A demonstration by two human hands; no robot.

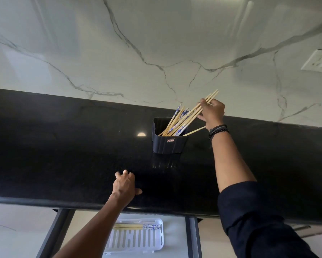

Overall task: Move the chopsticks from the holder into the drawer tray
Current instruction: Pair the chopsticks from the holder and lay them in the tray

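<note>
Biggest worry first: black polished counter [63, 146], glossy and slick-looking, so any stick dropped there probably skitters and rolls off the front edge; marble-veined backsplash [119, 43] behind looks just as hard and smooth, no catching anything. Open drawer [191, 235] below with a white slotted plastic tray [138, 241] inside, a few chopsticks already lying flat along its back edge; narrow target, easy to miss when carrying a bundle down. Dark squarish holder [168, 144], ribbed plastic with a small label, light-looking, so likely to tip or slide if the bundle drags on the rim. Right hand [213, 112] closed in a pinch grip on several plain bamboo chopsticks [193, 111], thin round rods, smooth, prone to fanning out and slipping; remaining sticks, some blue-and-white patterned, leaning in the holder, one poking sideways toward the wrist, could snag. Left hand [125, 184] resting on the counter, fingers loosely curled, holding nothing.
</note>
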